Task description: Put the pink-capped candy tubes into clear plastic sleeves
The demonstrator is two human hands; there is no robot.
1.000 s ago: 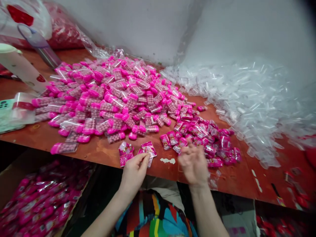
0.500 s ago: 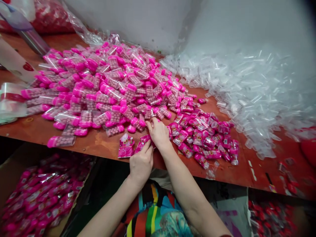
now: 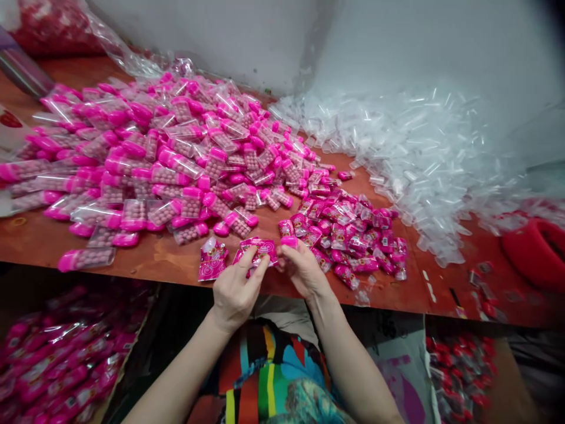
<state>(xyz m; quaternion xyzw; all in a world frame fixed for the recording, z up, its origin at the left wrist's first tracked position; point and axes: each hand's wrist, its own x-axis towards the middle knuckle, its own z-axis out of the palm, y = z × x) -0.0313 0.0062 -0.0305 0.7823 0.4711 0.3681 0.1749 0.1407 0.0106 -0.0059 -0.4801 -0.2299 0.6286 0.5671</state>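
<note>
My left hand (image 3: 236, 291) is at the table's front edge, its fingertips closed on a pink printed wrapper (image 3: 266, 248) that lies among others. Just to its right, my right hand (image 3: 304, 271) grips a small candy bottle with a pink cap (image 3: 289, 241); the fingers hide most of its body. Another flat pink packet (image 3: 212, 259) lies left of my left hand. Behind both hands spreads a heap of clear bottles with pink caps (image 3: 189, 171), filled with pink candy balls. Wrapped pink bottles (image 3: 353, 232) form a smaller pile to the right of my right hand.
Clear empty plastic tubes (image 3: 424, 159) are heaped against the wall at right. A red bowl-like container (image 3: 536, 253) stands at the right edge. Below the table, a box of wrapped pink bottles (image 3: 57, 353) sits at left and red-capped items (image 3: 461, 371) at right.
My right hand has drawn back from the edge of the bottle heap and now shows a pink-capped bottle. My left hand's fingers have spread over the wrappers. The view has swung right.
</note>
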